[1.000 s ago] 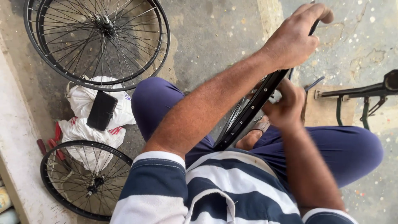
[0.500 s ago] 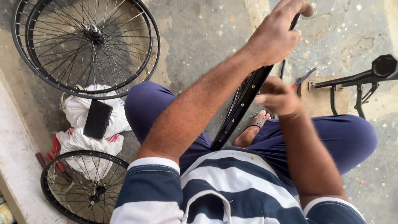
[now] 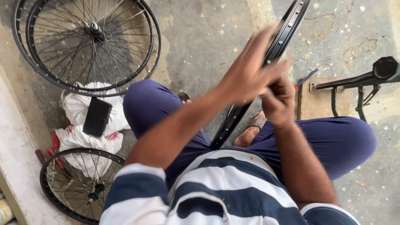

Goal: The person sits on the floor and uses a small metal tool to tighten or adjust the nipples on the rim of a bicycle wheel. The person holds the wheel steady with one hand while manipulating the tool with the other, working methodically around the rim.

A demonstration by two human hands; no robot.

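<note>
- The left hand reaches forward and up from a bent elbow, its forearm crossing the person's lap on a slant; the fingers are spread and blurred, laid against the black bicycle rim, and whether they close round it cannot be told.
- The right hand rises from a steeply bent arm, curled into a loose fist just beside the rim and under the left hand; what it grips is hidden.
- The rim stands tilted, running from between the person's knees up to the top edge of the view.
- On the concrete floor lie two spoked wheels: a large one at the upper left corner, a smaller one at the lower left.
- Between them sit white bags with a dark phone on top.
- A metal stand is fixed to a wooden block at the right edge.
</note>
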